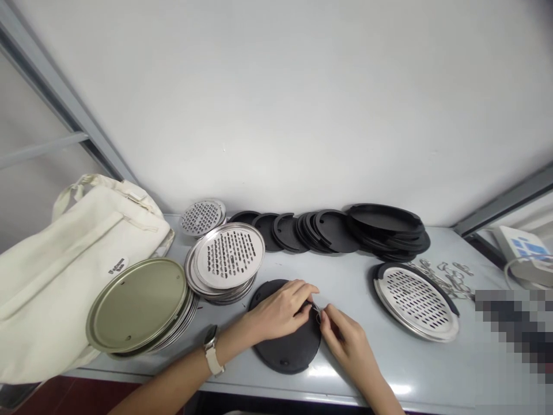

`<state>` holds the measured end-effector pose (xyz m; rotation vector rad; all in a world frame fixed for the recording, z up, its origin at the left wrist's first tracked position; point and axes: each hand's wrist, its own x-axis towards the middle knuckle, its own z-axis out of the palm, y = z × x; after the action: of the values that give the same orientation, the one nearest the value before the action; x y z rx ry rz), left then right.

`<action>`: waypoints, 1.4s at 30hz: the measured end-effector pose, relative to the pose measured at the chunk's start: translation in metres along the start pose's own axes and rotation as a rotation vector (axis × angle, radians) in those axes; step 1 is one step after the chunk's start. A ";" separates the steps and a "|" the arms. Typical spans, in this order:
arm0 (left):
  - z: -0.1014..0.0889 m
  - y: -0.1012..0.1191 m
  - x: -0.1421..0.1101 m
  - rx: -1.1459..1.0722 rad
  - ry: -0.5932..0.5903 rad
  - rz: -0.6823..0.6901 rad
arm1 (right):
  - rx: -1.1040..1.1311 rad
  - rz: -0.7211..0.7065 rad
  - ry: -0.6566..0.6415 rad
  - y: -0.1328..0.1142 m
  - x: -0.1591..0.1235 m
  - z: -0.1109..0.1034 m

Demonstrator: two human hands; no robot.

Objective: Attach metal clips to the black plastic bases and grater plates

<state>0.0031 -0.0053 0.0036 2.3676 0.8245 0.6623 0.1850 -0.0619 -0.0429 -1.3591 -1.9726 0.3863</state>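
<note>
A black round disc (pixel 287 346) lies flat on the grey table in front of me. My left hand (pixel 279 311) rests on top of it, fingers curled and pinched at the disc's right edge. My right hand (pixel 345 340) meets it there, its fingertips pinched on a small metal clip (pixel 317 311) held between both hands. A watch with a pale strap sits on my left wrist.
Stacks of perforated steel plates (pixel 228 256) and plain greenish lids (pixel 138 302) stand left. A cream bag (pixel 56 276) lies far left. Black discs (pixel 345 230) line the wall. An assembled perforated plate (pixel 417 300) and loose metal clips (pixel 451 276) lie right.
</note>
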 end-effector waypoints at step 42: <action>0.003 0.000 0.000 0.160 0.054 -0.027 | -0.179 0.026 -0.071 0.001 0.004 0.004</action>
<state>0.0047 -0.0066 0.0017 2.4854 0.9641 0.6747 0.1818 -0.0575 -0.0448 -1.5021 -2.0912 0.2784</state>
